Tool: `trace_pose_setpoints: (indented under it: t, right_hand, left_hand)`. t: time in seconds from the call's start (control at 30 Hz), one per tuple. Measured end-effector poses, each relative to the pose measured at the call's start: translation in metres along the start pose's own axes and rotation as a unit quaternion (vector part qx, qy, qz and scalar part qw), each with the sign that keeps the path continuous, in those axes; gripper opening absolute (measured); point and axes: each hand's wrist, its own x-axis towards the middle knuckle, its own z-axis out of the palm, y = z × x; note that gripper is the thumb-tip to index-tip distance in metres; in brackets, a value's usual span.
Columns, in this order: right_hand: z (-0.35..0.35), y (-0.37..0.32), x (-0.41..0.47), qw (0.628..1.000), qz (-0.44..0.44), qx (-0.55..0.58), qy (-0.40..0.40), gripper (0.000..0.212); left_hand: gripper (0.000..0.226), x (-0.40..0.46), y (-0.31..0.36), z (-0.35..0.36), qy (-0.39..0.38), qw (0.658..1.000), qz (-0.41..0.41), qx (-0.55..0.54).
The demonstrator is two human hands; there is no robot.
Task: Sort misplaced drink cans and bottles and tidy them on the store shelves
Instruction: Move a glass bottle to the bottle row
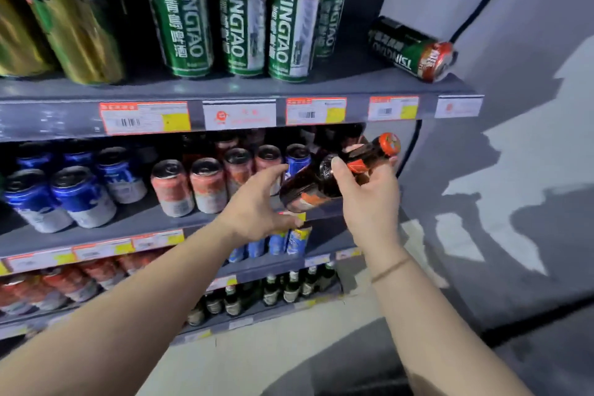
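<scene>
Nearby, toppled green can (411, 49) above bottle (324, 180).

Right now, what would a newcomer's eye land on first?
The dark brown bottle, tilted in front of the middle shelf, gripped by the right hand while the left hand reaches under its base. Then the green Tsingtao can lying on its side at the top shelf's right end.

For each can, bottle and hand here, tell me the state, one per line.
Dark bottle: tilted, held in front of the second shelf.
Right hand: gripping the bottle.
Left hand: open, at the bottle's base.
Fallen green can: lying on its side.
Tall green cans: upright.
</scene>
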Motion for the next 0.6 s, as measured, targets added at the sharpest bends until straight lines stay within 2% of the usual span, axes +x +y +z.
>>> trace_pose_setpoints:
  t: [0.13, 0.33, 0.5, 0.6]
  right_hand:
    - [-0.009, 0.019, 0.023, 0.999, 0.007, -0.014, 0.042, 0.026]
    - [0.002, 0.034, 0.05, 0.998, -0.004, -0.06, 0.017, 0.022]
    - [0.009, 0.065, 0.051, 0.999, 0.004, -0.048, 0.013, 0.021]
    - [0.011, 0.074, 0.052, 0.998, 0.004, -0.056, 0.015, 0.03]
  left_hand:
    - [0.093, 0.02, 0.002, 0.013, -0.022, 0.999, -0.043, -0.003]
    - [0.084, 0.059, 0.018, 0.041, -0.015, 0.998, -0.044, -0.034]
    - [0.08, 0.072, 0.013, 0.06, 0.008, 0.997, -0.056, -0.061]
    - [0.074, 0.076, 0.013, 0.075, 0.023, 0.996, -0.046, -0.07]
